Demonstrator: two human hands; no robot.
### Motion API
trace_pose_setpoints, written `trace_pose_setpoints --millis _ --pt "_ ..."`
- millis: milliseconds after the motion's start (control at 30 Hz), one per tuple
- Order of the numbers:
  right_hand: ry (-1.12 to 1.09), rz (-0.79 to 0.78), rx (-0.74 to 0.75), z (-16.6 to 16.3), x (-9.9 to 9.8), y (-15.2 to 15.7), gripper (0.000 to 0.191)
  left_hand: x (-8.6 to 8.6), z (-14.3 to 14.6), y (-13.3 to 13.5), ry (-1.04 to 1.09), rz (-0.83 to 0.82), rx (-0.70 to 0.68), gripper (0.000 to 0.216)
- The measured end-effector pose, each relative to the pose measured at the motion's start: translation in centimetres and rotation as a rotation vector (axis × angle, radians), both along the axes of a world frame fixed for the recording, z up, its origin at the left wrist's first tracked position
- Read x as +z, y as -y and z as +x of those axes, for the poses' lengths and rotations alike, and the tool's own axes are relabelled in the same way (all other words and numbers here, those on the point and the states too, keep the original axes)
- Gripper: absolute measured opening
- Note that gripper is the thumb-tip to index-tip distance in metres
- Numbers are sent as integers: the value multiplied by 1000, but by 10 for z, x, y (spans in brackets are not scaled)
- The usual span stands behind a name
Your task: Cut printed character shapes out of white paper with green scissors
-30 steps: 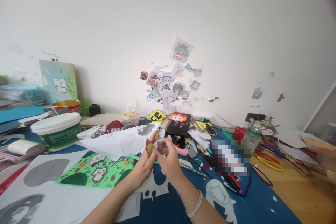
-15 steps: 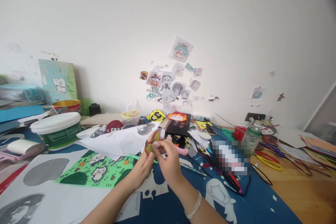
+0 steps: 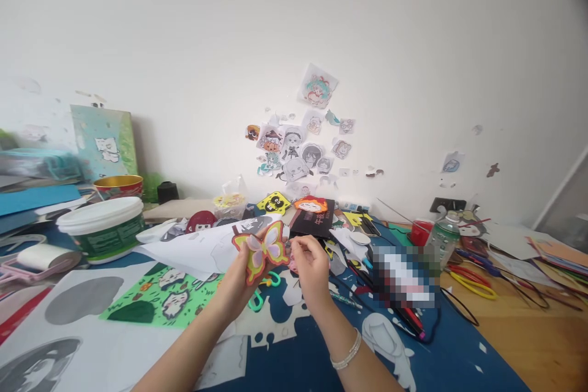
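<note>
My left hand (image 3: pixel 235 294) grips a paper butterfly (image 3: pixel 272 249) with pale pink-white inner wings, yellow-green bands and a red-orange outline. The decorated face is turned up towards me. Just right of its wing is my right hand (image 3: pixel 313 266), thumb and fingers pinched together; whether something small is between the fingertips I cannot make out. Beneath the hands lies a turquoise hook-shaped piece (image 3: pixel 256 301) with a bit of orange. A white sheet with cut-out holes (image 3: pixel 280 327) rests on the blue mat below them. Behind the butterfly is a large white printed sheet (image 3: pixel 184 249).
A green card with drawn figures (image 3: pixel 151 297) lies left, near a white-lidded green tub (image 3: pixel 103 229). Right of my hands are paper scraps, pens and a cable. A clear bottle (image 3: pixel 443 236), a red cup (image 3: pixel 420 233) and yellow-handled pliers (image 3: pixel 478 285) stand or lie farther right.
The butterfly has turned from edge-on to face-up in my left hand. My right hand has drawn away from it to the right, with its fingers still pinched.
</note>
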State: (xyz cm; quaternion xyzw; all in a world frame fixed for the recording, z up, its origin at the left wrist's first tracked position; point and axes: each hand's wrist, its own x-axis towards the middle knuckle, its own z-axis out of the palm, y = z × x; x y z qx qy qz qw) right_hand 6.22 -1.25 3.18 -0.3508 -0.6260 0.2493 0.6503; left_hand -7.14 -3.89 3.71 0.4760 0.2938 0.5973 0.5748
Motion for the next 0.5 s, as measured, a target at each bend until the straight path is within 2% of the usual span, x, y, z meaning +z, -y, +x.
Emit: trace_pose_setpoints --millis 100,233,500 --pt "7 -33 -8 -2 -2 -1 19 0 -2 -2 77 -54 -15 58" --pt "-12 -132 97 -5 -6 0 23 -2 -1 -2 101 -79 -17 55" --pt "75 -121 77 -5 -6 0 28 2 -1 1 -36 -30 56 64"
